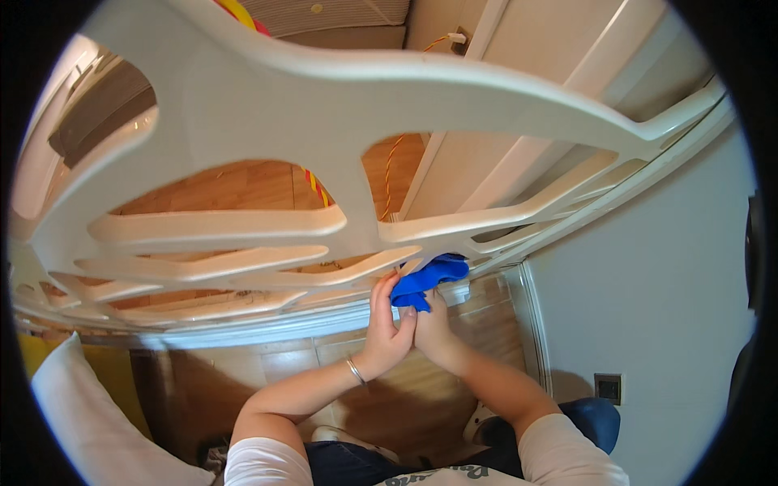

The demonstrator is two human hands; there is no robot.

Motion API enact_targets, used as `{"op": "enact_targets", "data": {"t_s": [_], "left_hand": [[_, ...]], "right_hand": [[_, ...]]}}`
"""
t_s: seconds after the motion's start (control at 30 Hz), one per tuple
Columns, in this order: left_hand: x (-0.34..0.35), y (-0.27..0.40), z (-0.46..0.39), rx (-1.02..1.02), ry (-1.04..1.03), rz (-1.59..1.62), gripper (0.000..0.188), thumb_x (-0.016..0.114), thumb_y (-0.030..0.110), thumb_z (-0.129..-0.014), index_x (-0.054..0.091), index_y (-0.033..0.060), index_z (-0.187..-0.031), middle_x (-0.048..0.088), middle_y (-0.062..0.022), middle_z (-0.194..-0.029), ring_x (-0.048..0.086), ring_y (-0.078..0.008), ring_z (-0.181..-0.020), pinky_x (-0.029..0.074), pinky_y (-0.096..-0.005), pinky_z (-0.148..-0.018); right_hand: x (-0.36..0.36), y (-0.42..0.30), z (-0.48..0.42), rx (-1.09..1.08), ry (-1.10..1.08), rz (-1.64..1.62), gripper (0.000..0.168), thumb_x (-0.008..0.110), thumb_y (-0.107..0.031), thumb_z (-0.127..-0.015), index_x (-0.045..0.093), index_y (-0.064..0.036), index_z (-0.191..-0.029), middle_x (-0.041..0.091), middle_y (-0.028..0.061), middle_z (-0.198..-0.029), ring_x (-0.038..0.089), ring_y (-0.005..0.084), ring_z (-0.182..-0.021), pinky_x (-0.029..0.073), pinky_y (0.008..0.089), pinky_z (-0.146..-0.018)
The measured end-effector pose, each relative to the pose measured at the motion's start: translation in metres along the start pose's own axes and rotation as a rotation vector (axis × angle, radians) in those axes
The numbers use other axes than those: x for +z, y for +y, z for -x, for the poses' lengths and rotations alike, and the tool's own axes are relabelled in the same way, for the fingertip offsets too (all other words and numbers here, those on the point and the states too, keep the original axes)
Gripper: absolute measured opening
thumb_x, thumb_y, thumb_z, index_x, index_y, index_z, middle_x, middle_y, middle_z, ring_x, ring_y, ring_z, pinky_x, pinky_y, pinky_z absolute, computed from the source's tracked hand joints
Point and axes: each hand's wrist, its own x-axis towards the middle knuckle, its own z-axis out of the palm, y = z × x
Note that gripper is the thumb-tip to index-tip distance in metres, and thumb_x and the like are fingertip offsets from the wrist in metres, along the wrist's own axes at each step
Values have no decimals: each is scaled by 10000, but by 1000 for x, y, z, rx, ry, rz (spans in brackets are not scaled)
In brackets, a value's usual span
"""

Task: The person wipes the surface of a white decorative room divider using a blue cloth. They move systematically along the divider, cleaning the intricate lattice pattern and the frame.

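A bright blue cloth (428, 280) is bunched against the lower part of a white openwork partition panel (273, 115). My right hand (435, 331) holds the cloth from below, and its fingers are mostly hidden under the folds. Close beside it, my left hand (389, 331) has its fingers at the cloth's left edge and its thumb by the hanging end. The left fingertips also lie close to a slat of the panel; whether they touch it I cannot tell. A silver bangle (356, 370) circles my left wrist.
At right rises a pale wall (638, 273) with a dark wall switch or socket (608, 389). A white cushion (97, 419) stands at lower left. Beyond the panel, a thin twisted cord (389, 173) runs from a white plug (456, 37). Wooden flooring (292, 364) lies below.
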Motion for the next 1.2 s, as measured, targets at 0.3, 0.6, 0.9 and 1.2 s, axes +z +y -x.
{"op": "enact_targets", "data": {"t_s": [0.3, 0.6, 0.9, 1.2], "left_hand": [[-17, 25, 17, -2, -68, 37, 619, 698, 195, -803, 436, 16, -1335, 412, -229, -1349, 441, -374, -1241, 357, -427, -1055], [-77, 95, -42, 339, 286, -435, 400, 595, -62, -685, 637, 24, -1073, 579, -150, -985, 588, -271, -844, 496, -331, -702], [-84, 78, -24, 295, 250, -752, 331, 667, -8, -685, 664, 76, -1005, 545, -104, -893, 529, -269, -803, 435, -361, -716], [-68, 75, -28, 172, 275, -361, 237, 623, -27, -797, 639, 31, -1026, 632, -121, -781, 595, -251, -671, 466, -319, -598]], "right_hand": [[-11, -43, 11, -350, -71, -132, 333, 711, -87, -761, 642, -66, -1086, 614, 137, -1097, 593, 330, -1008, 471, 447, -870], [39, -91, -14, -219, 172, -584, 366, 645, -133, -865, 560, 15, -1189, 607, 189, -1139, 570, 324, -1105, 435, 436, -952], [24, -80, -22, -171, -20, -606, 230, 605, -69, -887, 574, 6, -1102, 620, 138, -1050, 607, 258, -968, 470, 375, -846], [52, -63, -8, -188, -118, -417, 398, 565, -150, -898, 449, 4, -1246, 536, 248, -1139, 526, 429, -1031, 420, 468, -885]]}}
